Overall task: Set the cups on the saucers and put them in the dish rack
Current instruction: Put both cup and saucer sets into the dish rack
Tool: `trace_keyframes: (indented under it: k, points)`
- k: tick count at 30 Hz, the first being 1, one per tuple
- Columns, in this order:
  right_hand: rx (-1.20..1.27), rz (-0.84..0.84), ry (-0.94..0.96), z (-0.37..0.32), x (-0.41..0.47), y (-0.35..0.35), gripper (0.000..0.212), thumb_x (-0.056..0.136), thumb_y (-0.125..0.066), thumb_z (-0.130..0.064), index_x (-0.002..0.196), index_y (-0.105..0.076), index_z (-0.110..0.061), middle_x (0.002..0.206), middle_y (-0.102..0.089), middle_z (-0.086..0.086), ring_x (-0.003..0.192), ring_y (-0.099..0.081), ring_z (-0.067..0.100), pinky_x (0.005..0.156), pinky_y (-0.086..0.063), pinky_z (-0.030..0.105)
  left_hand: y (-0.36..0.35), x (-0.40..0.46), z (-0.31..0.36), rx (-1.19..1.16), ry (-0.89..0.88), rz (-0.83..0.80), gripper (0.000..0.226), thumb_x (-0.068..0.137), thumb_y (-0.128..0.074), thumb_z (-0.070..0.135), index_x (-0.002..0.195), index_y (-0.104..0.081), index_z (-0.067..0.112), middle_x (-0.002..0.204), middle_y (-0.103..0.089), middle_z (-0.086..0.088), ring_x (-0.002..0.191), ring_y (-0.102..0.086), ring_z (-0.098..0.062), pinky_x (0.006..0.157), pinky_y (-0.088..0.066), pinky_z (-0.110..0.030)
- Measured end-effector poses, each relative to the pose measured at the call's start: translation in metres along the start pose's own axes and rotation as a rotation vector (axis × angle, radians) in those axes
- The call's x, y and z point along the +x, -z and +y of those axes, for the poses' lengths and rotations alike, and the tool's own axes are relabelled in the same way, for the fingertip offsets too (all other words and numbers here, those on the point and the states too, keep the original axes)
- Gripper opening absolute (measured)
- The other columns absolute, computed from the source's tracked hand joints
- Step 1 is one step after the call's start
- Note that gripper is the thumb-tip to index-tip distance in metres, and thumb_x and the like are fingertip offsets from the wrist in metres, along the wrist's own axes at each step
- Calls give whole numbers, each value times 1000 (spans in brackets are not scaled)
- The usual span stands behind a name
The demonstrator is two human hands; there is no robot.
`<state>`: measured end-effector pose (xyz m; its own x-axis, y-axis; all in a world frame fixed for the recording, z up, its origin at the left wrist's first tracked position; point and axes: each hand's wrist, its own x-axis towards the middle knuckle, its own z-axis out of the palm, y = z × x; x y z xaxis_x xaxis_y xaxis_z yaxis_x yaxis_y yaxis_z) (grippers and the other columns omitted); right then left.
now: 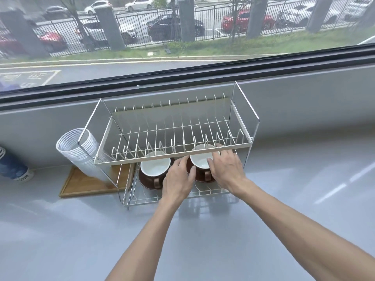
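Note:
Two brown cups with white insides stand on the lower tier of the wire dish rack (pixel 242 129), handles facing me. The left cup (pixel 154 169) sits on a brown saucer (pixel 145 182) and is untouched. The right cup (pixel 199 162) is held from both sides: my left hand (pixel 177 180) presses its left wall and my right hand (pixel 226 169) wraps its right side and rim. Whatever is under the right cup is hidden by my hands. The rack's upper tier holds nothing.
A stack of white paper cups (pixel 81 152) leans on its side against the rack's left end, over a wooden tray (pixel 81 185). A blue and white object (pixel 14 169) sits at the far left. The grey counter (pixel 284 199) runs along a window sill.

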<state>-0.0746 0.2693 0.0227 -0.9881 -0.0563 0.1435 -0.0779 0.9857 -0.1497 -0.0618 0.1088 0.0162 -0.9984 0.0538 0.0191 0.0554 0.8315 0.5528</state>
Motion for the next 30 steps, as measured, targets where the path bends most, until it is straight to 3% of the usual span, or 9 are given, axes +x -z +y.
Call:
trace_keyframes:
  k: [3, 7, 10, 16, 21, 25, 30]
  points:
    - [140, -46, -79, 7, 9, -12, 42, 100, -42, -35, 130, -56, -9, 143, -51, 17, 124, -49, 37, 100, -40, 45, -14, 10, 1, -71, 63, -12, 50, 102, -48, 39, 148, -46, 18, 147, -53, -4, 132, -53, -26, 104, -42, -38]
    - [326, -75, -194, 11, 21, -25, 51, 101, -41, -38, 144, -43, -10, 136, -56, 17, 126, -47, 36, 105, -38, 43, -30, 25, 1, -161, 160, -26, 40, 103, -45, 38, 132, -56, 13, 130, -61, -9, 122, -56, -30, 92, -39, -37]
    - [408, -98, -273, 13, 28, -37, 54, 97, -36, -45, 139, -48, -13, 130, -61, 17, 121, -53, 37, 102, -43, 44, -39, 34, -1, -198, 227, -32, 39, 101, -44, 39, 122, -58, 10, 121, -63, -10, 116, -56, -32, 89, -41, -39]
    - [571, -106, -329, 14, 35, -51, 50, 100, -32, -44, 142, -45, -21, 140, -54, 13, 126, -49, 37, 105, -40, 43, -42, 44, 0, -299, 363, -85, 52, 101, -43, 44, 135, -53, 7, 137, -57, -14, 127, -51, -35, 104, -40, -42]
    - [634, -107, -376, 16, 37, -55, 42, 102, -31, -21, 142, -45, -18, 137, -53, 19, 125, -48, 40, 102, -39, 42, -44, 46, -5, -347, 378, -95, 50, 99, -44, 46, 124, -59, 4, 129, -59, -15, 120, -54, -34, 102, -43, -45]
    - [637, -105, -364, 16, 34, -53, 45, 102, -30, -18, 145, -42, -20, 139, -52, 18, 127, -47, 37, 102, -39, 41, -41, 45, -5, -363, 376, -96, 49, 99, -46, 45, 126, -58, 6, 131, -58, -12, 123, -53, -32, 103, -43, -43]
    - [622, -137, -378, 15, 29, -52, 42, 104, -31, -21, 142, -43, -9, 140, -50, 19, 128, -45, 37, 102, -35, 40, -39, 40, -3, -367, 344, -92, 46, 101, -47, 40, 134, -55, 8, 138, -55, -13, 130, -50, -31, 100, -37, -36]
